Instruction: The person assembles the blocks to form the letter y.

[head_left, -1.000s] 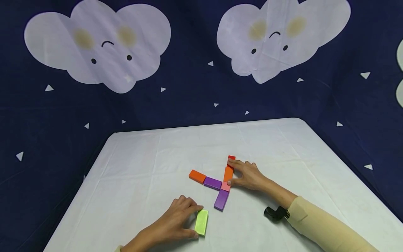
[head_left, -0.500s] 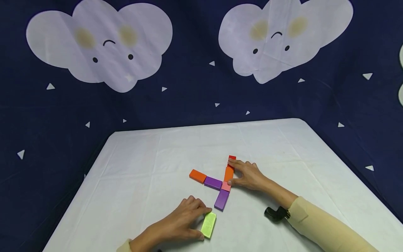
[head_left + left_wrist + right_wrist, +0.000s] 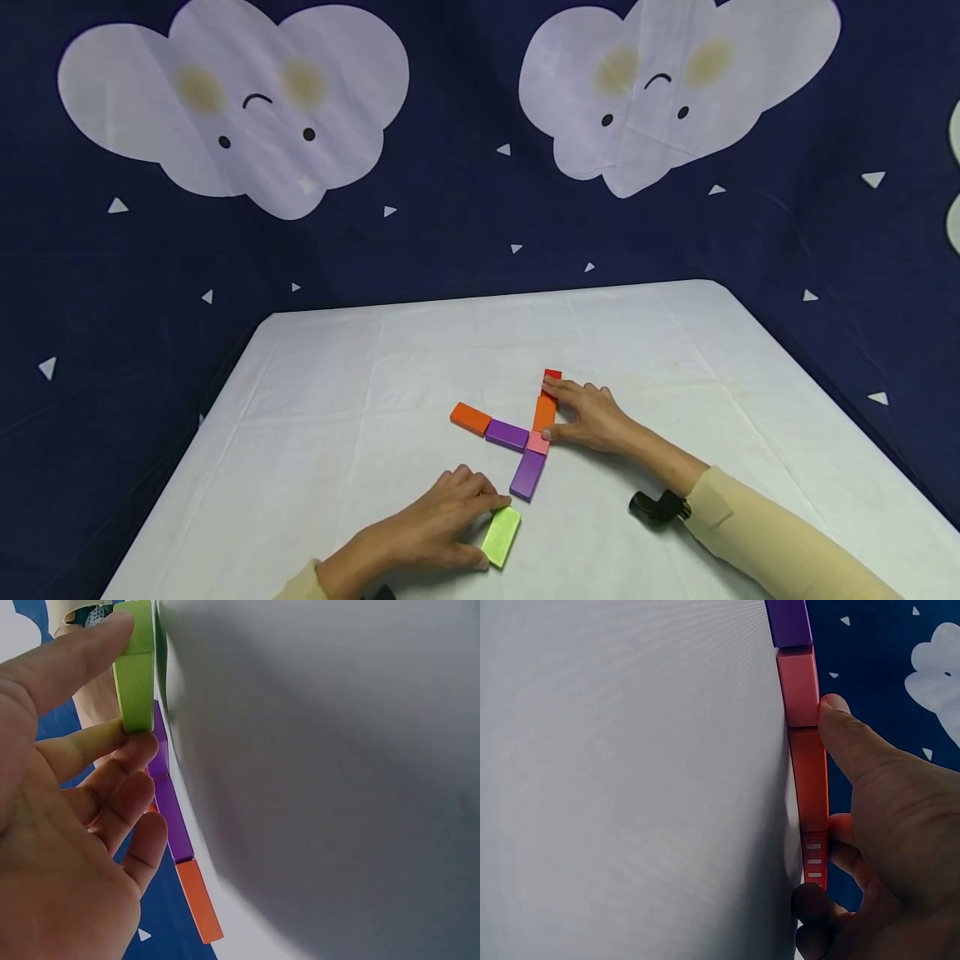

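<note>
Flat coloured blocks lie in a crossing pattern on the white table [image 3: 337, 400]: an orange block [image 3: 470, 418], a purple block [image 3: 507, 435], a pink block [image 3: 537, 443], a second orange block [image 3: 544, 413], a red block [image 3: 552, 375] and a lower purple block [image 3: 527, 475]. My left hand [image 3: 489, 533] pinches a lime green block [image 3: 501, 537] between thumb and index finger, just below the lower purple block. The green block [image 3: 137, 671] lies flat. My right hand [image 3: 550, 410] holds the second orange block [image 3: 810, 780], thumb [image 3: 855, 742] at its seam with the pink block [image 3: 799, 686], fingers at the red block [image 3: 814, 859].
A navy backdrop with white cloud faces [image 3: 232, 108] hangs behind and beside the table. The table's edges fall off at left, right and back. A black wrist camera [image 3: 656, 507] sits on my right forearm.
My left hand has slid the green block right and slightly forward, turning it so its far end nears the lower purple block. The right hand has not moved.
</note>
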Available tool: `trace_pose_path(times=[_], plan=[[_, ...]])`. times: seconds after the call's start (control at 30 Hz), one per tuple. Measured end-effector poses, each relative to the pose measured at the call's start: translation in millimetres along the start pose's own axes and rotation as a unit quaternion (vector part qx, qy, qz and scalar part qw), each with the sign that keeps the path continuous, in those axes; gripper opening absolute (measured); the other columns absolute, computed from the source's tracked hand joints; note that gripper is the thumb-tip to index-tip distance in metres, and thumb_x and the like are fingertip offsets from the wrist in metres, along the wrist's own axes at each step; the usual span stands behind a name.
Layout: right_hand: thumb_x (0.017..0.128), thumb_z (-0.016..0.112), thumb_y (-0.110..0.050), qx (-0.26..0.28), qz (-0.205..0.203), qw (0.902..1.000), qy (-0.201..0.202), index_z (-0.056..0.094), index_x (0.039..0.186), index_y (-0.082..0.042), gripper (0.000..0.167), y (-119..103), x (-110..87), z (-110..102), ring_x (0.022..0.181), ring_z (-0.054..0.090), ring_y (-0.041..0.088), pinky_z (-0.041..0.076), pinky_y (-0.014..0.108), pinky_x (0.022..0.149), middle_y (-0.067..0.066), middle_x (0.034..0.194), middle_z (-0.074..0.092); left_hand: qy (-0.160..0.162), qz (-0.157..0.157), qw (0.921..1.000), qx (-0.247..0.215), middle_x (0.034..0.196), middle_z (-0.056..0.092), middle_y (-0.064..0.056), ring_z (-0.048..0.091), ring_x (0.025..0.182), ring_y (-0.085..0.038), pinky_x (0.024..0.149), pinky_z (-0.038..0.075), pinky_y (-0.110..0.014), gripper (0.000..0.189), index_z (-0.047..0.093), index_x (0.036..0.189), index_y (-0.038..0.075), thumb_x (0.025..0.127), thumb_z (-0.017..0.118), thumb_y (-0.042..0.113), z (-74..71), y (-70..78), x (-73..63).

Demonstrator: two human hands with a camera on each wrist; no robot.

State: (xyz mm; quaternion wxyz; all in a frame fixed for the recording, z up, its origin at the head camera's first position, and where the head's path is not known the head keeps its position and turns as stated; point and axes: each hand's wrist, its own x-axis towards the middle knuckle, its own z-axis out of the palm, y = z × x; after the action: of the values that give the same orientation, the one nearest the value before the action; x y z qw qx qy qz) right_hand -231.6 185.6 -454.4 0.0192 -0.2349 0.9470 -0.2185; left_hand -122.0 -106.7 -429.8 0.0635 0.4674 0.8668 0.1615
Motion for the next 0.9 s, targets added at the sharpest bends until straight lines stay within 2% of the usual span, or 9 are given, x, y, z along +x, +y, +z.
trace_pose_path(times=[0.27, 0.53, 0.77, 0.9], plan=[[0.073, 0.067, -0.063, 0.001, 0.003, 1.0, -0.003, 0.047, 0.14, -0.017, 0.083, -1.2, -0.7, -1.4, 0.11, 0.052, 0.029, 0.026, 0.032, 0.075, 0.005, 0.145, 0.047, -0.027, -0.024, 0.9991, -0.021, 0.115, 0.053, 0.009, 0.037, 0.099, -0.003, 0.084, 0.033, -0.022, 0.063, 0.053, 0.133, 0.02, 0.078, 0.072, 0.043, -3.5, -1.9, 4.5], [0.073, 0.067, -0.063, 0.0, 0.0, 1.0, 0.001, 0.047, 0.14, -0.018, 0.083, -0.4, -0.8, -2.1, 0.11, 0.052, 0.03, 0.026, 0.032, 0.075, 0.005, 0.144, 0.047, -0.011, -0.026, 0.9996, -0.006, 0.113, 0.054, 0.009, 0.037, 0.099, -0.004, 0.081, 0.032, -0.02, 0.061, 0.055, 0.13, 0.02, 0.077, 0.074, 0.042, -1.5, -1.9, 5.8], [0.073, 0.067, -0.063, 0.002, -0.003, 1.0, 0.001, 0.047, 0.14, -0.018, 0.083, -0.5, -0.9, -1.4, 0.113, 0.051, 0.032, 0.026, 0.032, 0.075, 0.005, 0.144, 0.047, -0.018, -0.037, 0.9991, -0.006, 0.114, 0.055, 0.009, 0.038, 0.1, -0.005, 0.083, 0.032, -0.021, 0.059, 0.055, 0.13, 0.022, 0.077, 0.074, 0.04, -2.5, 0.2, 7.4], [0.073, 0.067, -0.063, 0.001, 0.0, 1.0, 0.001, 0.047, 0.14, -0.018, 0.083, -0.8, -0.6, -2.1, 0.113, 0.051, 0.033, 0.027, 0.032, 0.076, 0.005, 0.144, 0.047, -0.014, -0.032, 0.9994, -0.003, 0.114, 0.055, 0.009, 0.038, 0.101, -0.005, 0.083, 0.033, -0.021, 0.058, 0.055, 0.13, 0.022, 0.078, 0.073, 0.038, -3.3, 0.4, 7.4]])
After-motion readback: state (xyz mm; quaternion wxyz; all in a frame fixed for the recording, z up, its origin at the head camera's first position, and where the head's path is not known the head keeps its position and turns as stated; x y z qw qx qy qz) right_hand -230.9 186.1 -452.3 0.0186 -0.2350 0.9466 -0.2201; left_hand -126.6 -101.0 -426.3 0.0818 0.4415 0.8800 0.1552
